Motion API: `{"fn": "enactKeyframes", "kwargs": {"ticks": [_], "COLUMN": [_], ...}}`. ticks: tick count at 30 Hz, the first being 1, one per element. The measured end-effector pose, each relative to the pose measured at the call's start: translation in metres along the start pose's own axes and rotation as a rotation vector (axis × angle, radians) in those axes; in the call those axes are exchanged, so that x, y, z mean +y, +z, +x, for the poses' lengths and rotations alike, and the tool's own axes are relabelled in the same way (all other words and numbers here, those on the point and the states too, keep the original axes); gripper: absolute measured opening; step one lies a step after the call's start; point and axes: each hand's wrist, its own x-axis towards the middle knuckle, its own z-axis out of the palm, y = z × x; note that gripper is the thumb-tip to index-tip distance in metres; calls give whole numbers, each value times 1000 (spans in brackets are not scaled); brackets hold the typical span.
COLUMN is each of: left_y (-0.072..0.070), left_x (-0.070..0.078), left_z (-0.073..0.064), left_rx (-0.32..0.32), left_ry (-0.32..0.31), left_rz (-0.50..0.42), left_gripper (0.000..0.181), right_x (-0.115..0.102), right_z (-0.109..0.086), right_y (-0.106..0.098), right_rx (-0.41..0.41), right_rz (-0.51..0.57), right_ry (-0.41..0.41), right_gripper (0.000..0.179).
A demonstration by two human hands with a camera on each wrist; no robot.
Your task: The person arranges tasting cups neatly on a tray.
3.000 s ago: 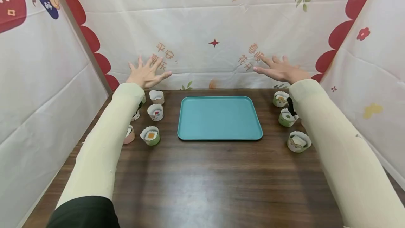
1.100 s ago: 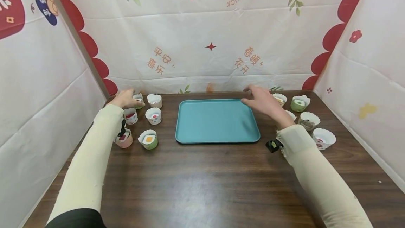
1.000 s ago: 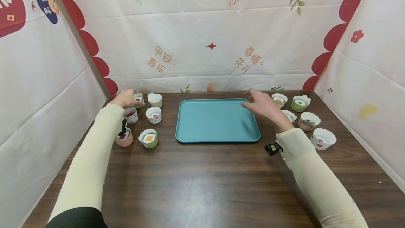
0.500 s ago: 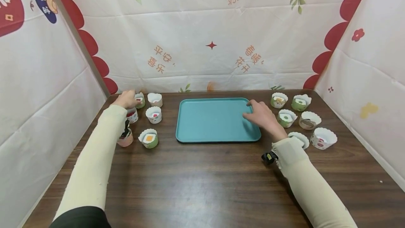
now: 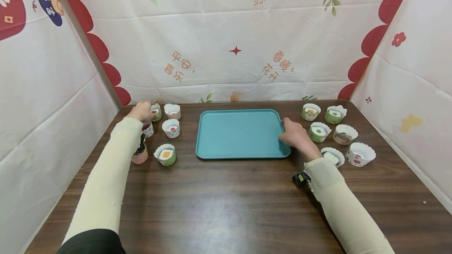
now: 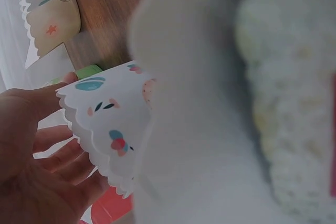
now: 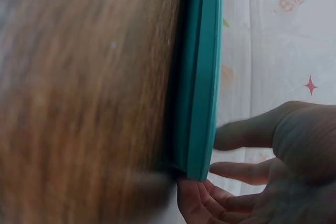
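My left hand (image 5: 142,111) reaches down at the back left, its thumb beside a green paper cup (image 5: 156,112). Below that hand stands a patterned cup (image 5: 148,129); in the left wrist view, my fingers (image 6: 63,150) pass behind its scalloped rim, and I cannot tell what they hold. Much nearer that camera, a blurred white cup holds a rice-like piece (image 6: 294,103) with a red part. My right hand (image 5: 296,133) grips the right rim of the turquoise tray (image 5: 240,134). In the right wrist view, its thumb (image 7: 247,134) crosses the rim while its fingers lie outside the corner.
More paper cups stand on the left, including a green one (image 5: 165,155) with a yellow-topped piece. Several others, among them a white cup (image 5: 361,154), form two columns on the right. A printed cloth (image 5: 212,34) encloses the brown table (image 5: 219,199) behind and at both sides.
Both hands came down from a spread, raised pose behind the table. My right hand dropped to the tray's right rim and curled there. My left hand lowered slightly among the left cups.
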Motion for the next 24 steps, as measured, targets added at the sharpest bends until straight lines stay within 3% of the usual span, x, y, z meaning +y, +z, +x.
{"fn": "enactKeyframes", "kwargs": {"ticks": [7,13,24], "left_y": [-2,-10,-22], "left_x": [-3,-1,4], "left_z": [0,3,-4], "left_rx": [19,89,240], "left_ry": [29,72,135], "left_rz": [-12,-36,-102], "left_gripper": [45,39,45], "right_x": [5,10,11], "right_z": [0,1,3], "right_y": [-2,-5,-4], "right_rx": [-43,-84,-95], "right_rz": [-11,38,56], "right_ry": [8,43,41], "right_gripper": [60,61,63]}}
